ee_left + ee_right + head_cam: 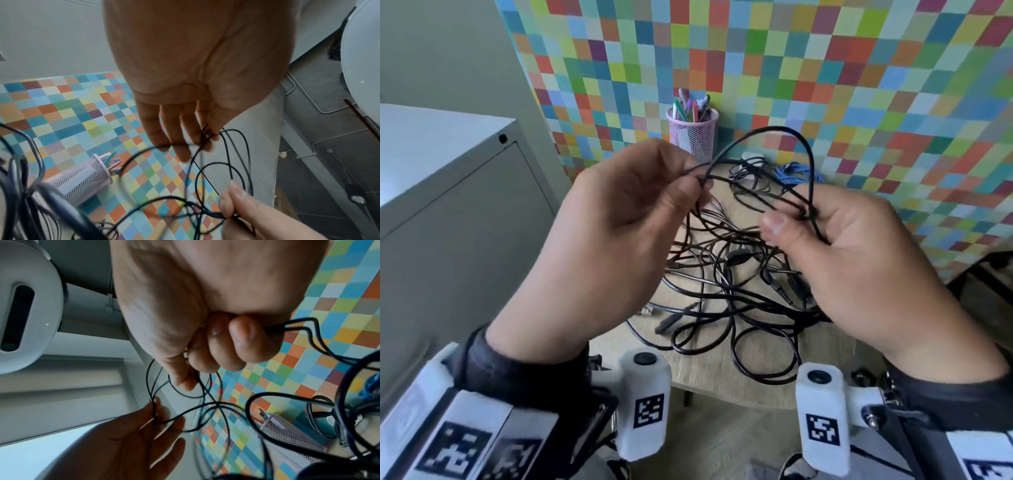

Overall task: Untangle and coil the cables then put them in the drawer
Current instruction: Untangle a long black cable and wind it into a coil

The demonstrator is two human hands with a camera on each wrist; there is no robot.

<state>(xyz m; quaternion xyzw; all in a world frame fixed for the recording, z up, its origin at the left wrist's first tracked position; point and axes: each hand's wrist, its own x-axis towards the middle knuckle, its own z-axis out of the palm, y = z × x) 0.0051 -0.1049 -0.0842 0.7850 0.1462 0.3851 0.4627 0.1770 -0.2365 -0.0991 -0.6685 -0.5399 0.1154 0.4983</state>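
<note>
A thin black cable [774, 132] arches in a loop between my two hands, raised above the table. My left hand [698, 183] pinches one side of the loop between thumb and forefinger; its other fingers stay straight [174, 146]. My right hand [803, 216] grips the other side, fingers curled round several gathered strands [273, 330]. Below both hands a tangle of black cables [726, 291] lies on the small beige table [709, 383]. A grey cabinet with drawers [448, 178] stands at the left, its fronts closed.
A pink mesh pen cup [693, 132] stands at the table's back edge, and a coiled blue cable [796, 171] lies to its right. A checkered multicolour cloth [859, 85] hangs behind. A dark chair edge [986, 270] shows at the right.
</note>
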